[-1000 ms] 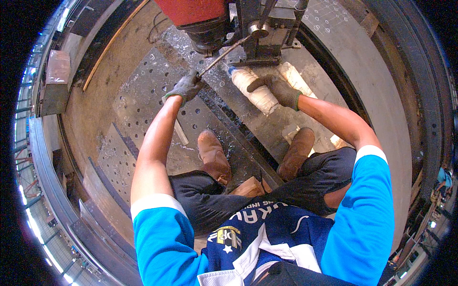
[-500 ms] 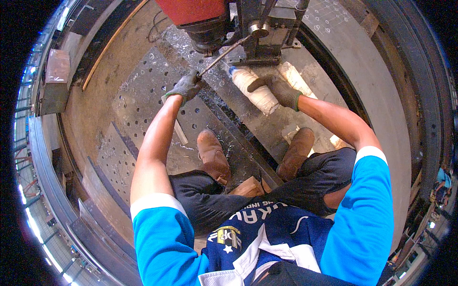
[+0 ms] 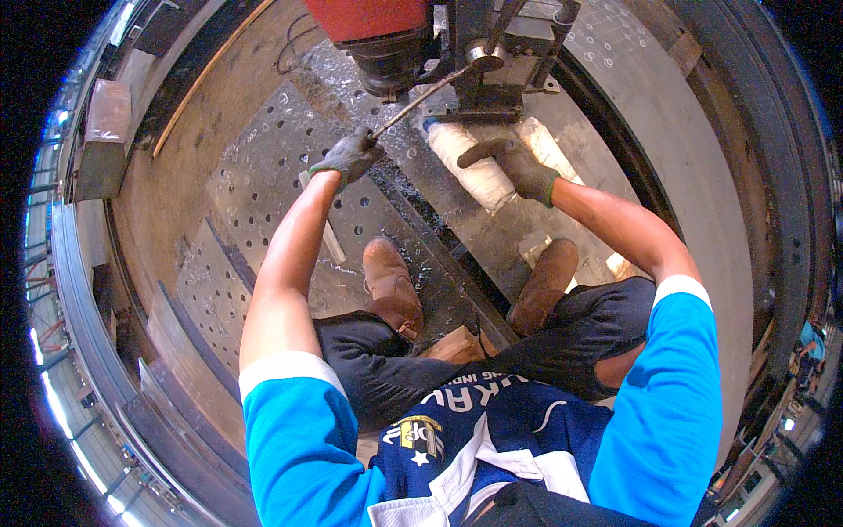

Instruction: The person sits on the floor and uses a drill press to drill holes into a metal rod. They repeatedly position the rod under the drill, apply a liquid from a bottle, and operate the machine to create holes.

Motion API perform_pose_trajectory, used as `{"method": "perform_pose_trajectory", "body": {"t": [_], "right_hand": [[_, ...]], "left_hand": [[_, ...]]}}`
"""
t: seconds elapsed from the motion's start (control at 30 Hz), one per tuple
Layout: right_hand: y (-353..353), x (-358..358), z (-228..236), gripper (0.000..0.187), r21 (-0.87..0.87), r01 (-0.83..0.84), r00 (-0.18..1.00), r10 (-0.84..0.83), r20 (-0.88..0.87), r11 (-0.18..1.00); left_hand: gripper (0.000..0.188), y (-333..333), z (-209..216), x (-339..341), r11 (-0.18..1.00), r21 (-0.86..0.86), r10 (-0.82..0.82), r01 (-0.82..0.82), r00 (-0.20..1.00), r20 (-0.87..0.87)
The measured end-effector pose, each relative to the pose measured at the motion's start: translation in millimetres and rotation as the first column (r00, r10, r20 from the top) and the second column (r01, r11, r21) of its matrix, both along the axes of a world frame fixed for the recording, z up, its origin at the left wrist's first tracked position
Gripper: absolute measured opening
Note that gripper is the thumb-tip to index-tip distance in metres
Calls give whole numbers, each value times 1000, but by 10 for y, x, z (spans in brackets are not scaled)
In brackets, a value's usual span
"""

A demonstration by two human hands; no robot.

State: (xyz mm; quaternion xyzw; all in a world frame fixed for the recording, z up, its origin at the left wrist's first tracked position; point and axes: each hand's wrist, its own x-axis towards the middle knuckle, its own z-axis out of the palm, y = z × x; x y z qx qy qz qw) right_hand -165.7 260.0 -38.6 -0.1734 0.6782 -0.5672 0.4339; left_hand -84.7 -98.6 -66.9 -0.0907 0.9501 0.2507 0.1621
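Note:
My left hand (image 3: 351,156), in a grey glove, is closed round the end of a metal lever (image 3: 421,104). The lever slants up to a round hub on the side of a drilling machine (image 3: 378,54) with a red motor housing. My right hand (image 3: 520,169), also gloved, grips a bottle (image 3: 470,167) wrapped in whitish material, its thumb lying across the wrap. The bottle tilts with its blue tip toward the machine's base; the fingers beneath it are hidden.
Under the machine lies a steel plate (image 3: 263,176) with rows of holes and scattered metal shavings. A dark gap runs diagonally between my brown boots (image 3: 392,281). A wood block (image 3: 457,345) lies between my legs. A metal box (image 3: 104,145) stands at far left.
The machine and lever sit slightly farther right in the picture, and my left hand has shifted slightly right with the lever. My right hand stays on the bottle.

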Motion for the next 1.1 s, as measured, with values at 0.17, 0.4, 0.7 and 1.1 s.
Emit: {"method": "perform_pose_trajectory", "body": {"t": [0.17,0.4,0.7,1.1], "right_hand": [[13,21,-42,25,-6,31,997,-31,68,999],[33,15,-51,21,-42,9,988,-2,155,999],[-23,76,90,34,39,25,987,-31,158,999],[-111,160,426,46,149,9,999,-2,-51,989]], "left_hand": [[47,54,67,-29,999,-39,35,-33,997,66],[46,78,120,-25,999,-24,41,-39,995,85],[48,47,60,5,1000,19,9,-10,999,53],[40,143,199,53,999,18,47,-48,998,36]]}}
